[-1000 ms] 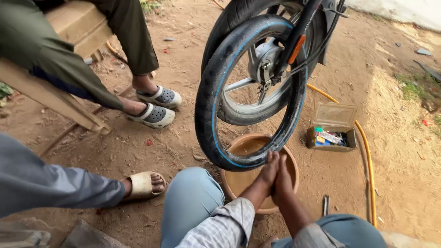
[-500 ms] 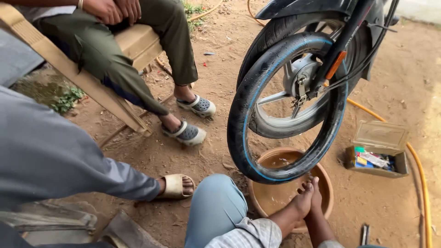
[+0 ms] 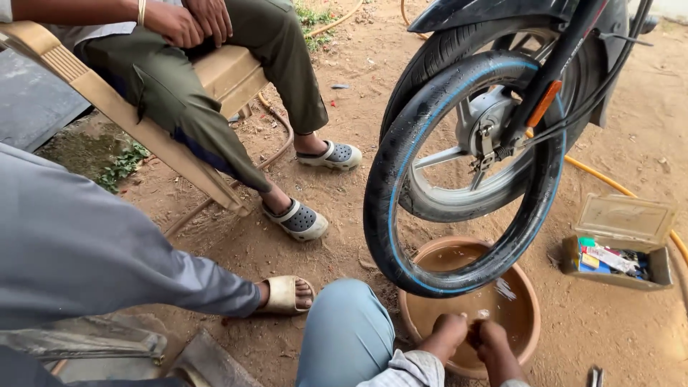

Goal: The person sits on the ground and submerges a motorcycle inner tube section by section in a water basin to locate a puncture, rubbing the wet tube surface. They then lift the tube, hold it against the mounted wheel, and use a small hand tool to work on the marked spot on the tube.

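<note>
My left hand (image 3: 450, 331) and my right hand (image 3: 493, 337) sit side by side at the near rim of a brown clay basin (image 3: 529, 294) filled with muddy water. Both hands have the fingers curled in; nothing shows inside them. Just beyond them a black inner tube with a blue stripe (image 3: 387, 179) hangs in a big loop around the front wheel of a motorcycle (image 3: 494, 122). The loop's lowest part dips over the basin, a little apart from my knuckles. My knee in light blue trousers (image 3: 344, 330) is left of the basin.
A small open box of patches and tubes (image 3: 620, 254) lies on the dirt at the right, with a yellow hose (image 3: 609, 183) behind it. One person sits on a tan chair (image 3: 107, 93) at upper left; another's grey sleeve and sandalled foot (image 3: 283, 295) are at left.
My hands have come down from the bottom of the tube to the basin and have curled into fists. The view has swung left and nearer, showing more of the seated people.
</note>
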